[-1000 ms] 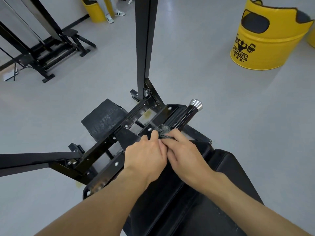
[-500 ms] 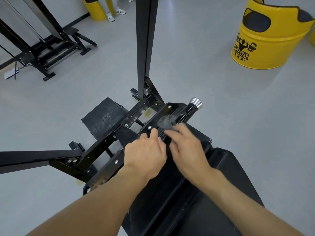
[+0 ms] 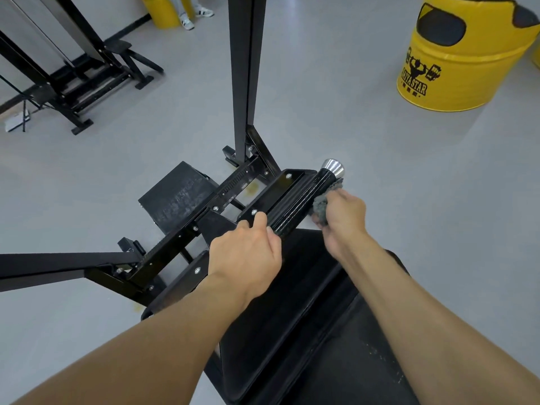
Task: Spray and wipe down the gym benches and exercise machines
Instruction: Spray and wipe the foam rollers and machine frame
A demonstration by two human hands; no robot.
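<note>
Wiping is the step in hand, and it is being done on the black ribbed handle of an exercise machine, the bar that ends in a polished metal cap. The right hand is closed around a bunched grey cloth and presses it against the outer stretch of the handle, just below the cap; the hand is blurred, which reads as a rubbing stroke along the grip. The left hand is curled over the handle's inner end, fingers wrapped on the bar where it meets the bolted bracket, apparently steadying it while the other hand works.

The machine's black padded seat lies beneath both forearms, running toward the lower right of the view. No spray bottle is visible, so the spraying either belongs to another moment or waits out of sight; this cannot be told. A yellow barrel stands well apart on the grey floor at the upper right, and another black frame sits at the upper left.

Judging from the layout, the next move calls for carrying the cloth around the underside of the grip and over the cap, then shifting the steadying hand so the covered inner end gets wiped too. The pad would follow.
</note>
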